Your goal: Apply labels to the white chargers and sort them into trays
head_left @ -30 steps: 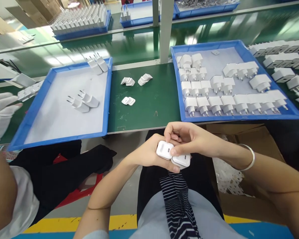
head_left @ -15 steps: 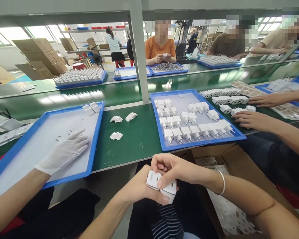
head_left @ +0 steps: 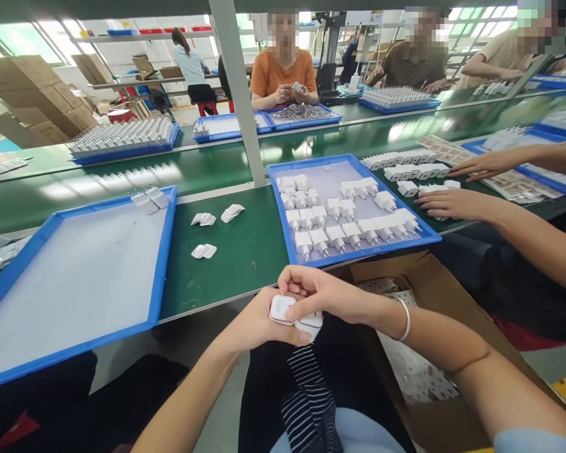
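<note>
- Charger blocks (head_left: 282,308): two, white, held side by side above the lap, just off the near edge of the green bench (head_left: 226,277). Flat ends face up, presumably to keep both in sight and under the thumb.
- Left hand (head_left: 257,324): closed round the pair, thumb across the near side. Likely the cradle, pinning one block against the other.
- Right hand (head_left: 327,292): drawn in close, thumb laid over the top faces. Fingertips partly hidden; cannot tell whether it grips or only presses.
- White caps (head_left: 204,219): three small overlapping groups on bare bench between the trays, probably for short reach.
- Right tray (head_left: 358,254): pale lining, plugs (head_left: 370,231) in rough rows, pins toward the near edge. Common heading likely eases counting and lifting.
- Left tray (head_left: 159,277): two plugs at the far right corner, pins pointing away; reason unclear.
- Co-worker's hand (head_left: 446,204): over white pieces beyond the right tray, well apart from the wearer's hands.
</note>
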Demonstrator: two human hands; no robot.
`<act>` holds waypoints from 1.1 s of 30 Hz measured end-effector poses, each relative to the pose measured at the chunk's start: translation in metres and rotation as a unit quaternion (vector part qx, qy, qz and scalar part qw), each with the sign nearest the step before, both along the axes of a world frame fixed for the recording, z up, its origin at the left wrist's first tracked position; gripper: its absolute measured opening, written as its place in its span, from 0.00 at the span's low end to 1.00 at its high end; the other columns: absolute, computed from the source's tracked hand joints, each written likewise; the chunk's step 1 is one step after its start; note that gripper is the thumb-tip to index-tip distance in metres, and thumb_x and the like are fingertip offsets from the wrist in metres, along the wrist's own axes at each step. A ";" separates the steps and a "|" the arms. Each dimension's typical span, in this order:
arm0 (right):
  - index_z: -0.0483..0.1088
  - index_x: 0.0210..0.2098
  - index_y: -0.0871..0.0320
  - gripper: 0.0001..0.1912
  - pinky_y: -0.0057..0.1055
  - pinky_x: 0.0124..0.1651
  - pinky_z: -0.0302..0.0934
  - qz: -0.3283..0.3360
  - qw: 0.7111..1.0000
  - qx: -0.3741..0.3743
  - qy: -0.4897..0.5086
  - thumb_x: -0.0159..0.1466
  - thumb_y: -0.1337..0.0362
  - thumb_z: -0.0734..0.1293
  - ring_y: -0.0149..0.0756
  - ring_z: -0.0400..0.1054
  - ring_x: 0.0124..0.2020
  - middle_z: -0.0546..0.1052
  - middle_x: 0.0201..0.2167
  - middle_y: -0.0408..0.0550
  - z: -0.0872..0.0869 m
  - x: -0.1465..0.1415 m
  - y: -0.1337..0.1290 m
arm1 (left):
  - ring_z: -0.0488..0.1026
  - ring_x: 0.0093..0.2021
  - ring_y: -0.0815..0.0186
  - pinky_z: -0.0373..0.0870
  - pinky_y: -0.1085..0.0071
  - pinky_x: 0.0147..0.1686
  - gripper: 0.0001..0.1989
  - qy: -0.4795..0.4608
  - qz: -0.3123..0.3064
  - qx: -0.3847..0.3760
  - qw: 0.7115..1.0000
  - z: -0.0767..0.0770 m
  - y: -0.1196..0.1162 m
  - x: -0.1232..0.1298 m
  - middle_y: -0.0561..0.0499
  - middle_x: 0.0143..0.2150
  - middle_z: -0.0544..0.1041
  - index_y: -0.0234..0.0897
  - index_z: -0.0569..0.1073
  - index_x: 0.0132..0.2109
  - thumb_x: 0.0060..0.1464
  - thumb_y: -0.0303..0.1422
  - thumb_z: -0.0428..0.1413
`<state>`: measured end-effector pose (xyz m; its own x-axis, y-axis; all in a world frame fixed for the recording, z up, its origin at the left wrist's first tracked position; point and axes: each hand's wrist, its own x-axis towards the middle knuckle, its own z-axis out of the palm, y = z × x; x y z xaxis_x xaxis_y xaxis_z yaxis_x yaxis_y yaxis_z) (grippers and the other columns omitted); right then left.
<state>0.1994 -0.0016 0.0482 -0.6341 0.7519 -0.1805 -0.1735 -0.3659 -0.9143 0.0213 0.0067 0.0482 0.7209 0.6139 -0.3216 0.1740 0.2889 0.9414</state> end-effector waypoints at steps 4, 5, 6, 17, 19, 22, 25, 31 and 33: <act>0.66 0.35 0.57 0.20 0.23 0.30 0.55 -0.067 0.997 0.045 0.005 0.53 0.60 0.80 0.27 0.61 0.28 0.65 0.27 0.37 0.006 0.002 -0.003 | 0.70 0.30 0.70 0.66 0.74 0.30 0.14 -0.023 0.020 0.053 0.998 0.002 -0.003 0.008 0.53 0.30 0.76 0.30 0.77 0.31 0.37 0.30 0.72; 0.67 0.35 0.57 0.18 0.23 0.29 0.54 -0.085 0.995 0.057 0.014 0.56 0.58 0.79 0.26 0.60 0.27 0.64 0.26 0.36 0.008 0.003 -0.002 | 0.70 0.30 0.70 0.66 0.75 0.30 0.14 -0.033 0.033 0.074 0.996 0.002 -0.005 0.009 0.53 0.29 0.76 0.31 0.78 0.33 0.38 0.30 0.72; 0.67 0.35 0.57 0.17 0.24 0.28 0.52 -0.097 0.993 0.064 0.027 0.59 0.56 0.76 0.25 0.57 0.26 0.62 0.26 0.36 0.010 0.005 -0.001 | 0.71 0.29 0.70 0.67 0.75 0.30 0.14 -0.042 0.046 0.099 0.993 0.002 -0.006 0.011 0.53 0.30 0.77 0.31 0.79 0.35 0.39 0.30 0.72; 0.72 0.35 0.57 0.16 0.24 0.32 0.54 -0.165 0.975 0.113 0.099 0.65 0.50 0.71 0.28 0.57 0.30 0.65 0.30 0.42 0.007 0.010 0.010 | 0.82 0.45 0.60 0.78 0.69 0.45 0.22 -0.114 0.122 0.317 0.934 -0.008 0.001 0.006 0.44 0.49 0.84 0.38 0.81 0.50 0.45 0.27 0.70; 0.72 0.35 0.57 0.15 0.24 0.32 0.54 -0.163 0.975 0.111 0.099 0.65 0.51 0.71 0.27 0.57 0.30 0.65 0.30 0.42 0.006 0.008 0.011 | 0.83 0.45 0.59 0.79 0.68 0.45 0.22 -0.113 0.126 0.326 0.930 -0.009 0.001 0.006 0.44 0.49 0.84 0.38 0.81 0.50 0.46 0.28 0.70; 0.72 0.35 0.57 0.11 0.23 0.32 0.55 -0.158 0.977 0.107 0.095 0.65 0.56 0.72 0.27 0.58 0.31 0.66 0.31 0.41 0.004 0.008 0.011 | 0.83 0.42 0.60 0.79 0.69 0.42 0.21 -0.111 0.130 0.338 0.925 -0.011 0.002 0.005 0.45 0.47 0.84 0.38 0.81 0.50 0.46 0.28 0.70; 0.73 0.35 0.55 0.08 0.23 0.34 0.57 -0.154 0.978 0.114 0.081 0.64 0.59 0.73 0.27 0.60 0.32 0.67 0.32 0.41 0.003 0.009 0.009 | 0.82 0.39 0.62 0.78 0.71 0.39 0.19 -0.105 0.136 0.354 0.919 -0.013 0.002 0.004 0.46 0.43 0.85 0.37 0.81 0.47 0.46 0.28 0.70; 0.78 0.44 0.49 0.13 0.28 0.50 0.65 -0.142 0.974 0.177 0.020 0.60 0.66 0.76 0.35 0.69 0.51 0.75 0.48 0.43 0.001 0.003 0.000 | 0.82 0.45 0.60 0.79 0.68 0.45 0.17 -0.106 0.141 0.391 0.903 -0.011 0.001 0.006 0.45 0.47 0.84 0.36 0.81 0.48 0.49 0.27 0.69; 0.79 0.43 0.50 0.11 0.29 0.52 0.66 -0.160 0.968 0.193 0.016 0.61 0.67 0.75 0.35 0.70 0.52 0.78 0.48 0.43 0.001 -0.001 -0.004 | 0.82 0.45 0.60 0.79 0.69 0.44 0.16 -0.107 0.144 0.403 0.897 -0.008 -0.001 0.007 0.46 0.46 0.84 0.36 0.81 0.47 0.49 0.27 0.68</act>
